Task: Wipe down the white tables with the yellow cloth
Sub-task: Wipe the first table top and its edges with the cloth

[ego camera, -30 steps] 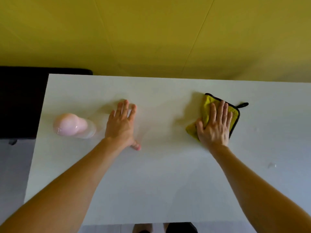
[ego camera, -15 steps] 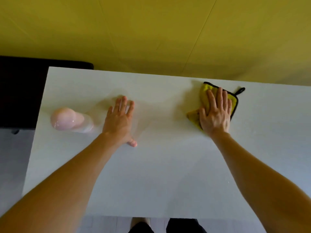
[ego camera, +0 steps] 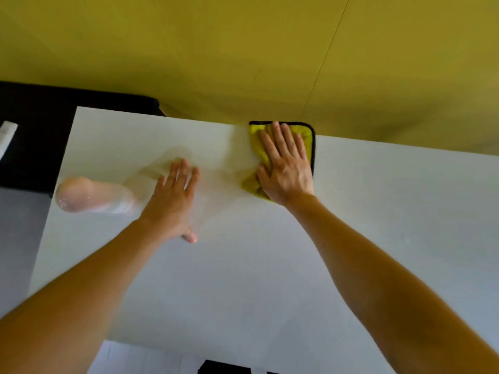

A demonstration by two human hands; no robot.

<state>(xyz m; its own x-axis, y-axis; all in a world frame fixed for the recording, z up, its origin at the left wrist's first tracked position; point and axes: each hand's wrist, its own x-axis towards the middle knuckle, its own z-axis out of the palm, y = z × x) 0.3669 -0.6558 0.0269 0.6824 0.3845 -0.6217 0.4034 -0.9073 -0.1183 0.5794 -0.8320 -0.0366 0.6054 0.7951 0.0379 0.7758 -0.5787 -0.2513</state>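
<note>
White bench (ego camera: 243,279). On it: black-edged yellow cloth (ego camera: 307,139) at far edge, right hand (ego camera: 286,174) flat on top; pale pink container (ego camera: 91,195), blurred, near left edge; left hand (ego camera: 172,201) flat just beside it.

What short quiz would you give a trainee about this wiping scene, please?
1. True or false: the right hand presses flat on the yellow cloth at the far edge of the white table.
2. Where is the left hand? A) on the cloth; B) flat on the bare table; C) raised in the air.
3. Fill in: the pink object lies on the table to the ___ of the left hand.

Key: 1 true; 2 B; 3 left.
</note>
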